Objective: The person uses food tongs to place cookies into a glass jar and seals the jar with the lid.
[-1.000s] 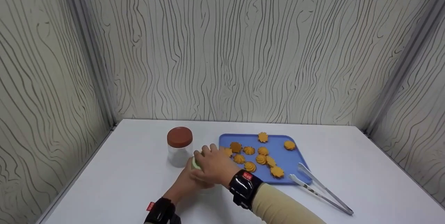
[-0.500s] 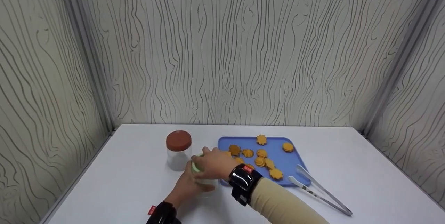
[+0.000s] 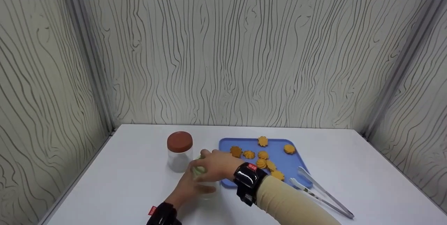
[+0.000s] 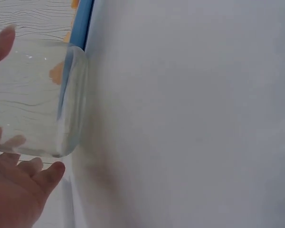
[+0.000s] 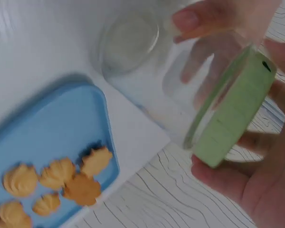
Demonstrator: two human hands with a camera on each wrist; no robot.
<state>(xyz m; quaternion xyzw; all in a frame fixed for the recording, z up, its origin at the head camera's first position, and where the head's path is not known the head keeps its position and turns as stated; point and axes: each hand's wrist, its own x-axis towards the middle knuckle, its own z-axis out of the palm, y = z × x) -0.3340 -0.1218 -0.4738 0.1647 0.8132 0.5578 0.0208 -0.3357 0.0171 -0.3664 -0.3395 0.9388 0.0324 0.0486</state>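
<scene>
A clear jar (image 5: pixel 147 80) stands upright on the white table, its glassy wall and rounded base showing in the left wrist view. Around its side, my left hand (image 3: pixel 188 184) holds it, with the thumb on one side and fingers on the other. A light green ribbed lid (image 5: pixel 235 109) sits at the jar's mouth. My right hand (image 3: pixel 218 165) grips this lid by its edge from above, thumb and fingers spread around the rim. In the head view the right hand covers much of the lid. No cookies show inside the jar.
A second clear jar with a red-brown lid (image 3: pixel 180 142) stands just behind the hands. To the right lies a blue tray (image 3: pixel 286 164) bearing several golden cookies (image 3: pixel 263 141). Metal tongs (image 3: pixel 324 193) rest with their tips by the tray's front right corner.
My right hand has turned on the green lid, and its fingers have shifted, so more of the lid's top shows. The left hand keeps its hold. The head view has tipped slightly.
</scene>
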